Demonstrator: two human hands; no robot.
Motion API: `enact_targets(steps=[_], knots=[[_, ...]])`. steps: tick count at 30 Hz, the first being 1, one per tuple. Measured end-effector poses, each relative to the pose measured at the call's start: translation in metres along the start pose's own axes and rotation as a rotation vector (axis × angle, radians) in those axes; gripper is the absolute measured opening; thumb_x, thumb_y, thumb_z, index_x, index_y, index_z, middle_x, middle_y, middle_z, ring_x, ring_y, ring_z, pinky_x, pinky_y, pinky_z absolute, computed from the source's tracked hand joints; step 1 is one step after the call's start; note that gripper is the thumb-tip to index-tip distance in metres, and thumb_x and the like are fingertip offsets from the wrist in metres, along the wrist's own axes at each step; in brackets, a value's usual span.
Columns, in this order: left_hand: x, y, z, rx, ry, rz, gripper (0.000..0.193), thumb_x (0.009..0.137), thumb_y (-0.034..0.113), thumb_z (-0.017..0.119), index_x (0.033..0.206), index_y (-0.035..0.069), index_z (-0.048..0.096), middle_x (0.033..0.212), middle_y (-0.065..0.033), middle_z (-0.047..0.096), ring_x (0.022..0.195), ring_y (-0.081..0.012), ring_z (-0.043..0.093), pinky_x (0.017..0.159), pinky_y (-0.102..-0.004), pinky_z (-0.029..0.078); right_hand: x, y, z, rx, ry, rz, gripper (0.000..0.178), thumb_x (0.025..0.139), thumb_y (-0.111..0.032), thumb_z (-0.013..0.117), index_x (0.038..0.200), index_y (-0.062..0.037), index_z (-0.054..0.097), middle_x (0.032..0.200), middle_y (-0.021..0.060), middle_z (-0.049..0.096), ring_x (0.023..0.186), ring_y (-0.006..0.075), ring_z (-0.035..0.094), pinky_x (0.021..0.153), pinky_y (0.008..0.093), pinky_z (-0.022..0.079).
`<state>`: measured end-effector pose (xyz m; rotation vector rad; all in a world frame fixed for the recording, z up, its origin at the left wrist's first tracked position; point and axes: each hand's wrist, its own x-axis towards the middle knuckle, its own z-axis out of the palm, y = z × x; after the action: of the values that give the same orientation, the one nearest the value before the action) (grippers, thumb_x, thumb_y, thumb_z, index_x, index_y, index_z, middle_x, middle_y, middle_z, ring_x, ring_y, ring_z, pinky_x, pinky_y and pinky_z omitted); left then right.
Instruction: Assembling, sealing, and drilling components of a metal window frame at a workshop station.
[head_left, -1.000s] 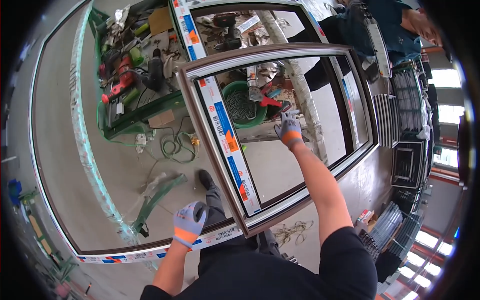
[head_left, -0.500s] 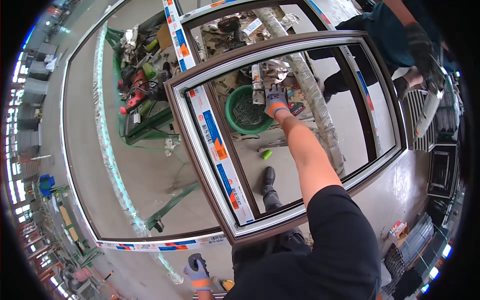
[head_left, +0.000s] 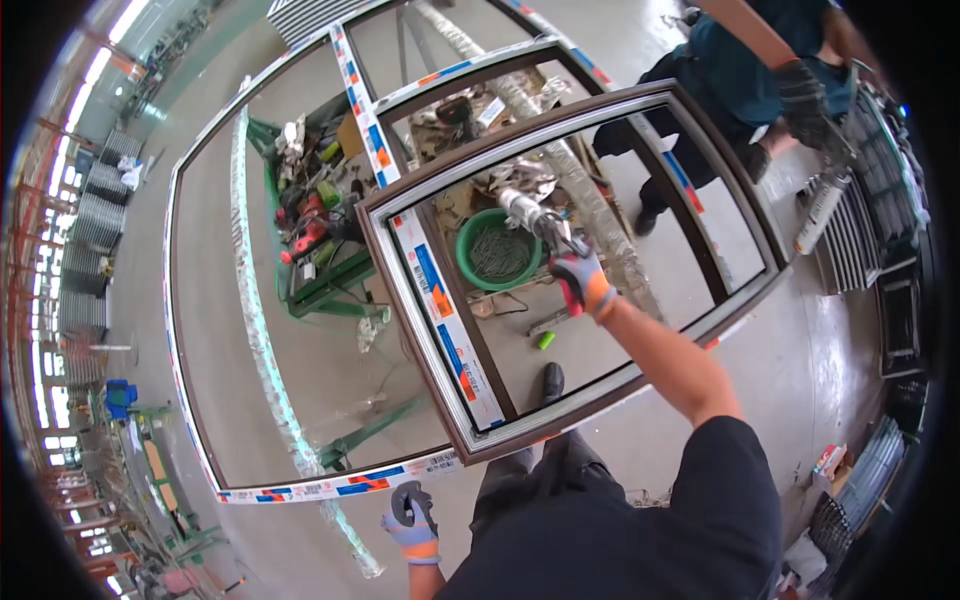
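Grip — right hand point(head_left: 582, 278) on caulking gun point(head_left: 534, 217)

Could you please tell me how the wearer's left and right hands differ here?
The right hand grips a caulking gun; the left hand shows nothing in its grasp. The right hand appears within the brown frame's opening, while the left hand is outside it, lower in the picture. Both wear grey-and-orange gloves.
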<state>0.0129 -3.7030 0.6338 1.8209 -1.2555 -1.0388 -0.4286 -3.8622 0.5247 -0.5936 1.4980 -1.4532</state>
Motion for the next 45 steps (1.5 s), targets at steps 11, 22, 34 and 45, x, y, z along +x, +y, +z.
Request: enact_targets(steps=[11,22,34,45], knots=[[-0.063,0.073,0.126,-0.594,-1.237,-0.053,0.044,0.1,0.029,0.053,0.132,0.0,0.05,0.106,-0.0129,0.064,0.091,-0.0226,0.063,0.081,-0.0353,0.05,-0.431,-0.093,-0.065,0.367,0.057,-0.272,0.076,0.081,-0.037,0.069,0.137,0.0067,0.043,0.123,0.0281,0.06,0.12,0.0383,0.055,0.108,0.0465,0.035],[-0.328,0.085,0.327,-0.788,-1.64,-0.671,0.037,0.092,0.016,0.065,0.125,0.005,0.053,0.114,-0.0078,0.062,0.103,-0.0176,0.063,0.088,-0.0312,0.053,-0.637,-0.005,-0.213,0.739,0.635,-0.503,0.07,0.078,-0.05,0.066,0.128,-0.0034,0.052,0.112,0.0103,0.061,0.106,0.0348,0.058,0.098,0.058,0.044],[-0.539,0.118,0.486,-0.514,-1.653,-0.262,0.036,0.081,0.007,0.078,0.111,0.002,0.059,0.102,-0.0052,0.066,0.091,-0.0129,0.064,0.08,-0.0287,0.054,-0.707,0.054,-0.466,1.009,0.615,-0.514,0.055,0.078,-0.05,0.067,0.111,-0.0087,0.051,0.098,0.0063,0.056,0.089,0.0246,0.052,0.081,0.0411,0.04],[-0.527,0.16,0.651,-0.584,-1.494,-0.495,0.05,0.078,0.012,0.081,0.118,0.003,0.053,0.101,-0.0078,0.065,0.086,-0.0178,0.068,0.07,-0.0347,0.061,-0.597,-0.014,-0.563,0.81,0.812,-0.378,0.07,0.075,-0.052,0.071,0.123,-0.0049,0.051,0.114,0.0111,0.057,0.106,0.0327,0.056,0.098,0.0526,0.04]])
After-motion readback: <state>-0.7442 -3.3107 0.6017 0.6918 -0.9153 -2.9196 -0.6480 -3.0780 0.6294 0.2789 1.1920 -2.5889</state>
